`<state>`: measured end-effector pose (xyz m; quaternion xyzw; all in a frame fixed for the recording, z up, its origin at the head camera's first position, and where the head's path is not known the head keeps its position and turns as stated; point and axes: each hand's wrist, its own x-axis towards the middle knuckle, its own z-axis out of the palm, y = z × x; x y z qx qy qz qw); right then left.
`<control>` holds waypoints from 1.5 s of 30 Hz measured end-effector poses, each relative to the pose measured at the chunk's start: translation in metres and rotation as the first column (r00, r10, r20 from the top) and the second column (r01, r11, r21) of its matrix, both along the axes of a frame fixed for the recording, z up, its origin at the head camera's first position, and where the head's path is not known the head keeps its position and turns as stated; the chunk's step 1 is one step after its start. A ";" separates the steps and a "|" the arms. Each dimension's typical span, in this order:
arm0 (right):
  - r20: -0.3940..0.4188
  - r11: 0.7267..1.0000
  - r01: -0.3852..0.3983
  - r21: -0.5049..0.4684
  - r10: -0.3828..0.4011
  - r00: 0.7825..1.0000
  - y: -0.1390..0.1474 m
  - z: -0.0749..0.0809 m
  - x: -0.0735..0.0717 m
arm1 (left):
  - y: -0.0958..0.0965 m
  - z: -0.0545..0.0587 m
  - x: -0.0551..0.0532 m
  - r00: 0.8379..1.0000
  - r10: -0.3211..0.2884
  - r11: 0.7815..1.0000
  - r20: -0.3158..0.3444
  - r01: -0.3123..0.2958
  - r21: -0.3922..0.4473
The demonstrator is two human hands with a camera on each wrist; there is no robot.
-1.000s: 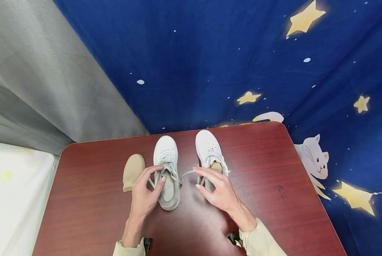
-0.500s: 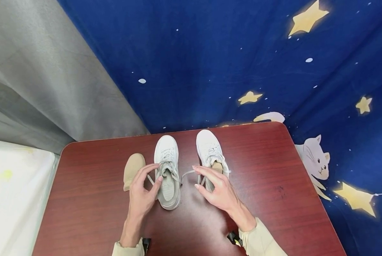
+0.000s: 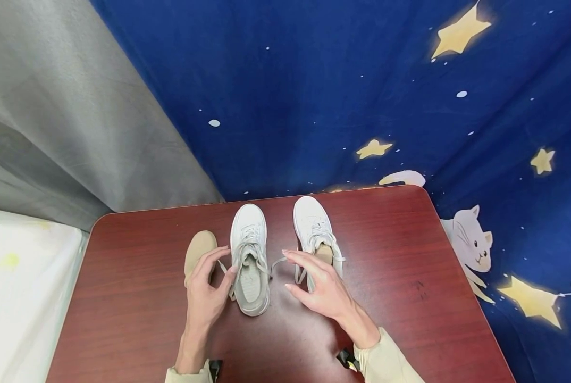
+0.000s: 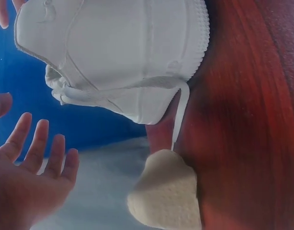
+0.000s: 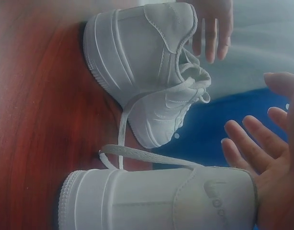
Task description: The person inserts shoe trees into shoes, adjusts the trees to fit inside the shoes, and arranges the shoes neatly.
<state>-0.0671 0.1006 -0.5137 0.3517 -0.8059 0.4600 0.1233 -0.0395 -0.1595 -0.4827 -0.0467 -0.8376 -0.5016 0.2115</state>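
Two white lace-up sneakers, the left sneaker (image 3: 247,219) and the right sneaker (image 3: 308,213), stand side by side on the table, toes pointing away. My left hand (image 3: 207,298) hovers at the left sneaker's outer side, thumb and fingers apart, holding nothing. Over the heel half of the right sneaker, my right hand (image 3: 327,290) is likewise unclosed, partly hiding it. A loose lace (image 4: 182,112) hangs down the left sneaker's side. In the right wrist view another lace (image 5: 147,154) runs down beside the right sneaker. A beige insole (image 3: 200,246) lies left of the shoes, partly behind my left hand.
The reddish-brown table (image 3: 410,255) ends at a blue curtain (image 3: 290,106) with stars and a grey curtain (image 3: 123,133). At the left edge there is a white-covered surface (image 3: 17,298). Table surface extends to the right of the shoes.
My left hand has drawn back leftward from the left sneaker's opening. My right hand has shifted slightly left. The sneakers and insole have stayed put.
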 end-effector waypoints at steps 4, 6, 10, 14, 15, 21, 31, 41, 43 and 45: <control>0.014 1.000 -0.005 0.010 0.005 1.000 -0.001 0.000 0.000 | -0.002 -0.002 0.001 1.000 0.007 1.000 -0.002 -0.007 0.004; 0.020 1.000 -0.004 0.005 0.004 1.000 -0.001 0.000 0.000 | -0.003 -0.001 0.001 1.000 0.007 1.000 -0.003 -0.007 0.012; 0.022 1.000 -0.002 -0.008 0.002 1.000 -0.001 0.001 -0.001 | -0.003 -0.002 0.000 1.000 0.009 1.000 -0.006 -0.008 0.026; 0.020 1.000 -0.004 -0.023 0.005 1.000 -0.004 0.001 -0.001 | -0.010 -0.016 -0.002 1.000 0.019 1.000 -0.018 -0.019 0.008; 0.022 1.000 -0.006 -0.026 0.007 1.000 -0.005 0.001 0.000 | -0.013 -0.021 -0.002 1.000 0.025 1.000 -0.014 -0.025 0.001; 0.054 1.000 -0.008 -0.016 0.009 0.999 -0.010 0.004 0.002 | -0.025 -0.041 -0.002 0.998 0.057 0.998 0.038 -0.055 -0.035; 0.124 0.999 0.032 0.011 -0.033 0.992 -0.020 0.008 0.010 | -0.031 -0.044 -0.001 0.994 0.090 0.995 0.062 -0.088 -0.034; 0.147 0.998 0.030 0.061 -0.039 0.988 -0.029 0.006 0.017 | -0.042 -0.047 -0.004 0.992 0.117 0.991 0.044 -0.113 -0.068; 0.145 0.997 0.034 0.066 -0.043 0.988 -0.030 0.005 0.018 | -0.045 -0.048 -0.004 0.991 0.123 0.990 0.045 -0.120 -0.076; 0.142 0.997 0.033 0.066 -0.042 0.989 -0.032 0.004 0.018 | -0.047 -0.049 -0.003 0.990 0.133 0.988 0.050 -0.129 -0.079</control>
